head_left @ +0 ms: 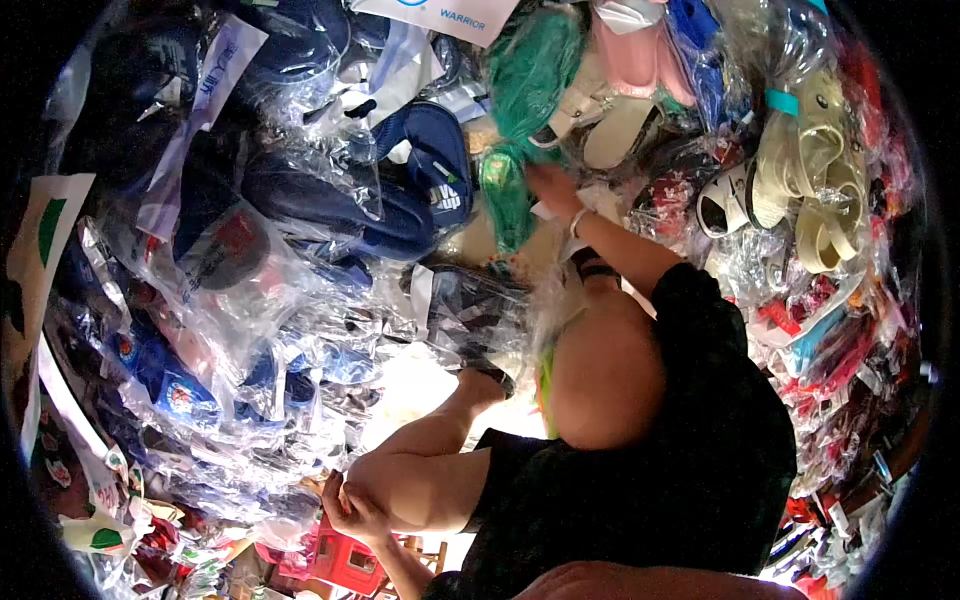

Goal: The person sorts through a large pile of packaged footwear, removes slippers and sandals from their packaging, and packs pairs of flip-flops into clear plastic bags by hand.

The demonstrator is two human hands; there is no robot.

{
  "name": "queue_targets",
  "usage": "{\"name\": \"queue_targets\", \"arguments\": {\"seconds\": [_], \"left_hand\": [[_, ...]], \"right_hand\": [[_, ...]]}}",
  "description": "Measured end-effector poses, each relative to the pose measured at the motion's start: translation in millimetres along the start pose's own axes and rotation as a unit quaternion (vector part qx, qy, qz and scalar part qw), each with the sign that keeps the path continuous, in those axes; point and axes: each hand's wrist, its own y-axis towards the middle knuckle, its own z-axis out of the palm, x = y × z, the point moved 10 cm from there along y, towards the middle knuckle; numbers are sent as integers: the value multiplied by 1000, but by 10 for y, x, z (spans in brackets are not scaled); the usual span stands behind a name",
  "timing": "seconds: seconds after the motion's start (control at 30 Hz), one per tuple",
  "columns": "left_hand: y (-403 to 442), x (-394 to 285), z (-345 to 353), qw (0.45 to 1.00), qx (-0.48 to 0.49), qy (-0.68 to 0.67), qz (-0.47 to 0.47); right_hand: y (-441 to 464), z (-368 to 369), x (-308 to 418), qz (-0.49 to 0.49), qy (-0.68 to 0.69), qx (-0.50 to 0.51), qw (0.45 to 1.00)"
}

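Observation:
My left hand (353, 512) rests on my bent knee, its fingers apart and nothing in it. My right hand (553, 190), blurred, reaches forward beside a green slipper (503, 180) in clear plastic; whether its fingers grip the wrapping cannot be made out. A small white piece of paper or tag shows by those fingers. Another green slipper (535, 75) in plastic lies just beyond. Beige slippers (620, 132) are right of the hand, and a navy slipper (437, 160) is to the left.
Heaps of plastic-wrapped footwear surround my legs: blue pairs (180, 385) at left, cream clogs (820, 150) and red items at right. Pink slippers (640, 50) lie at the top. A red plastic object (345, 560) stands below my left hand. White paper strips hang at left.

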Motion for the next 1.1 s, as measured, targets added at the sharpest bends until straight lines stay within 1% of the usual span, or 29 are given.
{"name": "queue_targets", "arguments": {"seconds": [0.03,0.07,0.1,0.13,0.2,0.23,0.3,0.37,0.4,0.47,0.5,0.57,0.6,0.63,0.73,0.8,0.83,0.9,0.93,1.0,1.03,1.07,1.1], "left_hand": [[1,-19,15,1000,1,-1,3],[-2,-13,15,1000,4,-4,-11],[-3,-4,11,1000,5,-7,-23],[-11,-8,15,1000,3,-6,-20],[-35,20,1,1000,1,-10,-11],[-41,51,-2,1000,-1,-22,-11],[-13,-47,3,1000,0,-10,-6],[-11,-109,6,1000,-2,15,-2],[-8,-134,11,1000,-2,16,2],[-6,-190,31,1000,-2,-2,13],[0,-203,38,1000,0,-1,16],[12,-195,50,1000,4,-1,10],[21,-187,53,1000,6,-2,6],[25,-185,48,1000,5,-3,7],[31,-218,52,1000,2,8,16],[48,-271,74,1000,12,3,20],[44,-279,75,1000,12,3,21],[52,-273,78,1000,12,7,14],[59,-260,73,1000,10,7,15],[36,-203,63,1000,5,-11,8],[38,-224,63,1000,4,-12,5],[53,-295,65,1000,8,-1,15],[54,-342,76,1000,14,12,25]], "right_hand": [[-66,389,-351,52,-52,88,993],[-261,603,-565,255,76,110,958],[-251,585,-465,253,79,108,958],[-210,413,-132,207,50,118,970],[-158,373,87,166,26,126,978],[-106,413,-37,215,29,118,969],[-63,488,-206,260,35,107,959],[-86,362,-307,296,2,14,955],[-74,365,-344,297,5,12,955],[6,414,-159,198,-21,86,976],[-5,388,-148,199,-19,84,976],[-2,255,127,130,-42,59,989],[-17,213,216,130,-41,57,989],[-74,263,232,166,-70,109,978],[-129,352,188,107,-157,71,979],[-135,467,129,83,-65,100,989],[-165,422,146,82,-65,100,989],[-238,193,270,73,-35,50,995],[-284,112,291,71,-34,49,996],[-386,-134,445,19,131,11,991],[-427,-273,613,17,128,14,991],[-485,-572,863,-5,224,-35,974],[-535,-830,1038,-26,317,-84,944]]}}
